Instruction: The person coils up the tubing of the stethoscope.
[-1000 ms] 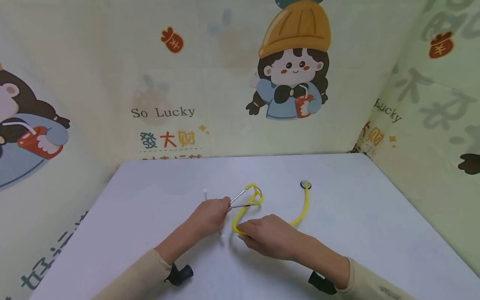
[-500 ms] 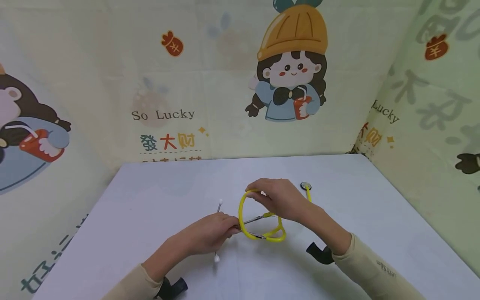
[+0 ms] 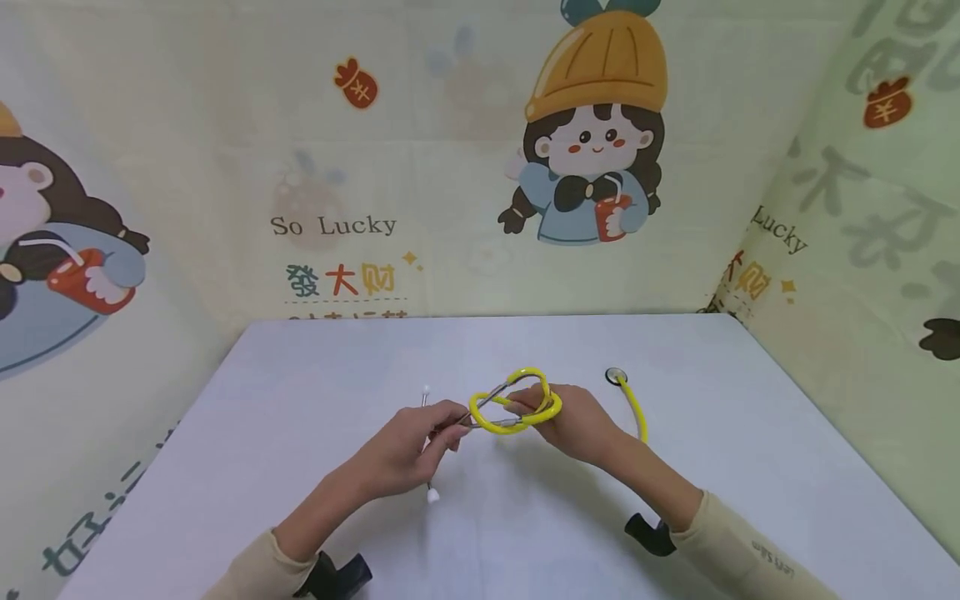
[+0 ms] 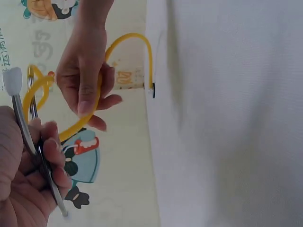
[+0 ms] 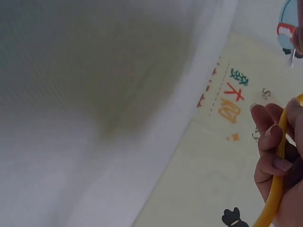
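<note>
A stethoscope with yellow tubing [image 3: 557, 406] is held between both hands above the white table. My left hand [image 3: 420, 446] grips its crossed metal ear tubes [image 4: 43, 165]; the white ear tips [image 4: 13, 81] stick out on either side of the fingers. My right hand [image 3: 577, 423] pinches the yellow tube, thumb on one side and curled fingers on the other, as the right wrist view shows. The tubing is looped around the metal tubes between the hands. Beyond the right hand, the round chest piece [image 3: 616, 377] lies on the table, with part of its tube hidden behind the right forearm.
The white table [image 3: 315, 375] spreads out around the hands, its far edge meeting a cartoon-printed cloth backdrop [image 3: 450, 167]. Cloth also hangs at the left and right sides. Black wrist mounts [image 3: 341, 577] are worn below both sleeves.
My right hand first moved up and over with the yellow tube, then came down behind the loop. The tubing now wraps around the metal tubes. My left hand keeps its grip, shifting slightly.
</note>
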Motion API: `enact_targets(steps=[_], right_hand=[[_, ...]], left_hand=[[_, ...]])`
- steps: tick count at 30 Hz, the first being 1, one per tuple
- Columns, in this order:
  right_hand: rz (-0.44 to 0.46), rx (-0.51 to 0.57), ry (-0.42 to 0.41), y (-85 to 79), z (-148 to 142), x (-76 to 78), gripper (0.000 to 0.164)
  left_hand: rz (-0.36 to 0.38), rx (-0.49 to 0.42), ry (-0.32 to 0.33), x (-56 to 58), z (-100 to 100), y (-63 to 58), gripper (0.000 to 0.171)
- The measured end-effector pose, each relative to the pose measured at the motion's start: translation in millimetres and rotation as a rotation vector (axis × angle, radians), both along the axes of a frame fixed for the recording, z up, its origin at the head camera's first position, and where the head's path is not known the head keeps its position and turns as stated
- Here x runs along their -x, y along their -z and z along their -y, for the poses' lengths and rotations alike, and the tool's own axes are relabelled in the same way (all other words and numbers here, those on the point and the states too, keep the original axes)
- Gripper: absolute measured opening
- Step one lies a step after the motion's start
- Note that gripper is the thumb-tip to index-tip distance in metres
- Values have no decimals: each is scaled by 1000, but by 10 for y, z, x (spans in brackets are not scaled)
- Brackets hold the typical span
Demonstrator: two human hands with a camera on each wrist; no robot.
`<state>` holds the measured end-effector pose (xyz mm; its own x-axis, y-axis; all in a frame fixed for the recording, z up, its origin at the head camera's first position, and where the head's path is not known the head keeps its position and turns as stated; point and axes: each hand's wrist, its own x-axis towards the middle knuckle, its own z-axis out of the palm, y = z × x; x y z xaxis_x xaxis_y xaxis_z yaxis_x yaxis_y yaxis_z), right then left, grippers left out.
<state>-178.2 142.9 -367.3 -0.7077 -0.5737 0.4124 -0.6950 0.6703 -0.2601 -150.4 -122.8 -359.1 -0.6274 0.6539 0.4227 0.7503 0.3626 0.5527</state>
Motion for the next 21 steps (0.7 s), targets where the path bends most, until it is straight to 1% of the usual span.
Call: enact_targets(steps=[3, 7, 10, 12, 14, 17, 19, 21], right_hand=[[-31, -34, 8, 40, 61, -73, 18], [-63, -55, -32, 34, 139, -178, 10], [-93, -78, -60, 22, 175, -267, 7], [-108, -86, -73, 17, 189, -325, 7], [-116, -94, -80, 9, 196, -380, 7], [-143, -102, -78, -31, 191, -434, 8], [-188, -107, -76, -90, 177, -454, 11], [-241, -113, -79, -174, 152, -460, 14]], left_hand=[[-2, -20, -89, 33, -3, -13, 14], [17, -30, -241, 90, -7, -23, 13], [32, -8, -361, 150, 11, -8, 10], [36, 29, -423, 191, 39, 21, 8], [29, 86, -459, 223, 78, 68, 7], [-8, 179, -475, 245, 133, 147, 10], [-41, 237, -479, 248, 153, 192, 14], [-77, 290, -470, 242, 163, 222, 17]])
